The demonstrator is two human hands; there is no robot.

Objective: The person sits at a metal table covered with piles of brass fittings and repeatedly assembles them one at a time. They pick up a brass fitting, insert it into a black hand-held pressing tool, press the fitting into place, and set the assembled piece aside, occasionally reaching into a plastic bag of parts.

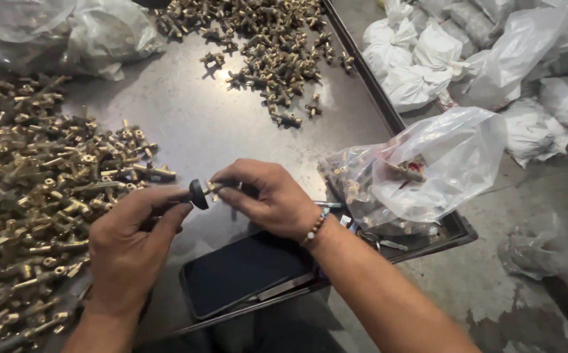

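At mid-frame the left hand (127, 242) pinches a black knob (198, 194) while the right hand (264, 196) grips a small brass fitting (213, 188) against it. Joining them well likely calls for keeping both in line, steady above the counter (192, 124).

Overhead light, glare on the metal table (218, 124), soft shadows

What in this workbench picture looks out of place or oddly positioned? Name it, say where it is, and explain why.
A dark phone lies flat at the table's near edge, just under the right hand, its corner at the rim. It is the one non-metal item among the brass fittings. A clear bag of fittings also overhangs the right edge.
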